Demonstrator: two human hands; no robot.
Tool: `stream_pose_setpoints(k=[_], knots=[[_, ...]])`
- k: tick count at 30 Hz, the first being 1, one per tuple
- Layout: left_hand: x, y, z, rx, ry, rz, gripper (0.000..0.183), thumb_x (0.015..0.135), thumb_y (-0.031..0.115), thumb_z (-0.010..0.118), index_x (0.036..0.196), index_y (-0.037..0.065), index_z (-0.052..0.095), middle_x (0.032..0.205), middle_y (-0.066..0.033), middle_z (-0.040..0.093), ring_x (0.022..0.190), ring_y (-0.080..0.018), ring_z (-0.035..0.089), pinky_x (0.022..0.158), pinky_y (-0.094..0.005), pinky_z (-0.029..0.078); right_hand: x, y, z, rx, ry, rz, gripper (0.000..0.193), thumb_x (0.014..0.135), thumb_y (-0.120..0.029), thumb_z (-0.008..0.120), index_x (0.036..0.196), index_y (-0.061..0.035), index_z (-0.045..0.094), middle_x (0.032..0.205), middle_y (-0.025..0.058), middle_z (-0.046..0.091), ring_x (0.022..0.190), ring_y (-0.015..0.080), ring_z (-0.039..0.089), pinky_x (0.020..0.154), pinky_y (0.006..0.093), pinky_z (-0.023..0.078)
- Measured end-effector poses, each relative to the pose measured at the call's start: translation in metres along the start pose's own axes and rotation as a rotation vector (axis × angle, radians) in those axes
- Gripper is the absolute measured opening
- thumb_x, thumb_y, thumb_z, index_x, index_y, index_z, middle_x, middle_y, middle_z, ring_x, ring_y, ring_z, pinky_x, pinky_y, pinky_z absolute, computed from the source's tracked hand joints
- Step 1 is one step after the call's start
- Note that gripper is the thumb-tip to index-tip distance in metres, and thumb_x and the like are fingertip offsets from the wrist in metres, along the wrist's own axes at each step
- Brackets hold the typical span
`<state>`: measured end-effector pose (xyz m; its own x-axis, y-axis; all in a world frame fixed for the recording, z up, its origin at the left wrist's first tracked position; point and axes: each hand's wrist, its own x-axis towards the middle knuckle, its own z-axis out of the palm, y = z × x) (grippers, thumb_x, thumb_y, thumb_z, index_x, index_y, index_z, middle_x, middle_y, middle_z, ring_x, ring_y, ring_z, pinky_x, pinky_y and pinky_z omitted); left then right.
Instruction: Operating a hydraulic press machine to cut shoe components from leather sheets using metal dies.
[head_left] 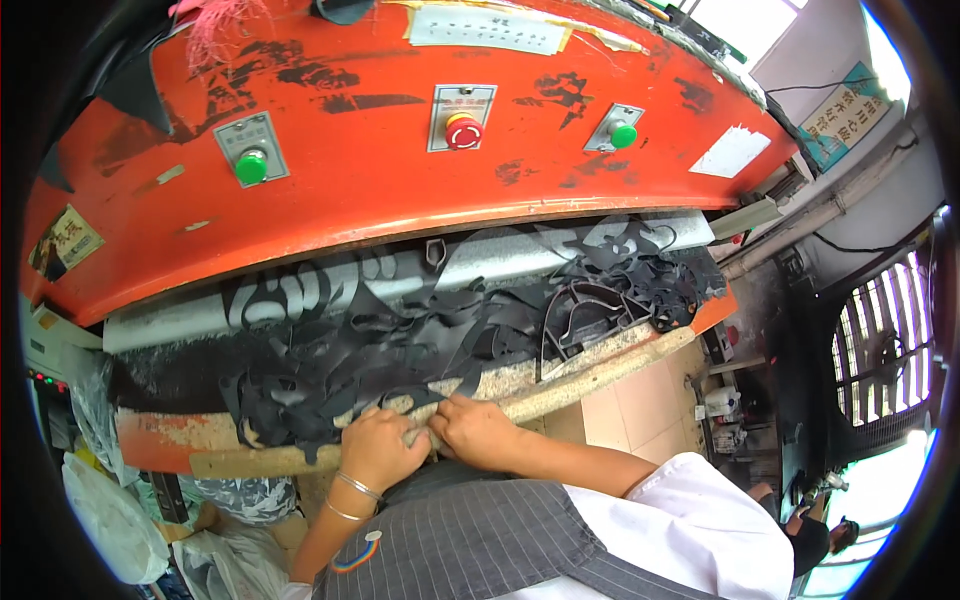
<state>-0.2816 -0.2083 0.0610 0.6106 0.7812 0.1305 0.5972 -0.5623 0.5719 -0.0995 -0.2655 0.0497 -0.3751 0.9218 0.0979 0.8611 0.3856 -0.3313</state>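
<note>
Both my hands meet at the front edge of the worktable, close against my striped apron. My left hand (380, 449) has its fingers curled in toward the other hand, over the wooden rail (270, 462). My right hand (472, 431) is closed too, its fingertips pressed near the left thumb. What lies between the fingers is too small or hidden to name. Just beyond them spreads a tangled heap of black sheet scraps (400, 340), some strips hanging over the rail. A curved metal cutting die (545, 338) stands among the scraps on the right.
An orange-red machine front (360, 180) rises behind the table, with a red stop button (463, 131) and green buttons (251, 167) (623, 135). A smaller metal die (435, 252) sits by the white board (490, 262). Plastic bags (115, 520) are lower left; another person (815, 535) is far right.
</note>
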Motion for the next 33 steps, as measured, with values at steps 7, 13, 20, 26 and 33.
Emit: stream_pose_setpoints(k=[7,13,20,26,33], knots=[[0.098,-0.011,-0.018,-0.096,-0.153,0.155,0.017,0.081,0.024,0.068,0.076,0.008,0.071,0.078,-0.0081,0.067,0.08,-0.0293,0.065,0.069,-0.0408,0.051,0.099,0.094,-0.053,0.297,0.233,0.501,0.069,0.085,-0.051,0.064,0.127,0.0027,0.051,0.113,0.0245,0.058,0.102,0.0429,0.06,0.083,0.0474,0.051],[0.165,-0.043,0.022,0.076,0.065,0.227,0.023,0.077,0.022,0.071,0.095,0.008,0.068,0.128,-0.0114,0.059,0.12,-0.0305,0.052,0.096,-0.0434,0.04,0.169,0.158,-0.05,0.417,0.177,0.65,0.07,0.082,-0.039,0.069,0.131,0.0058,0.047,0.117,0.0275,0.057,0.102,0.0388,0.063,0.085,0.0451,0.051],[0.185,-0.039,0.026,-0.048,0.021,0.228,0.02,0.077,0.024,0.071,0.091,0.009,0.068,0.133,-0.0119,0.057,0.119,-0.0295,0.051,0.095,-0.0426,0.037,0.146,0.227,-0.097,0.393,0.207,0.294,0.054,0.08,-0.005,0.068,0.131,-0.0087,0.054,0.122,0.0186,0.058,0.118,0.0358,0.052,0.1,0.039,0.043],[0.204,-0.037,0.055,-0.068,0.03,0.154,0.025,0.079,0.028,0.069,0.095,0.009,0.066,0.14,-0.0187,0.05,0.132,-0.0328,0.04,0.105,-0.0474,0.025,0.142,0.25,-0.07,0.287,0.197,0.131,0.058,0.072,-0.007,0.078,0.128,-0.012,0.059,0.116,0.01,0.063,0.113,0.03,0.053,0.099,0.0385,0.043],[0.203,-0.032,0.052,-0.104,-0.055,0.139,0.031,0.078,0.032,0.07,0.1,0.011,0.062,0.144,-0.0192,0.046,0.14,-0.0331,0.031,0.112,-0.0502,0.017,0.12,0.258,-0.052,0.242,0.345,0.241,0.053,0.072,-0.013,0.08,0.122,-0.011,0.064,0.11,0.0094,0.064,0.108,0.0282,0.055,0.095,0.0373,0.044]])
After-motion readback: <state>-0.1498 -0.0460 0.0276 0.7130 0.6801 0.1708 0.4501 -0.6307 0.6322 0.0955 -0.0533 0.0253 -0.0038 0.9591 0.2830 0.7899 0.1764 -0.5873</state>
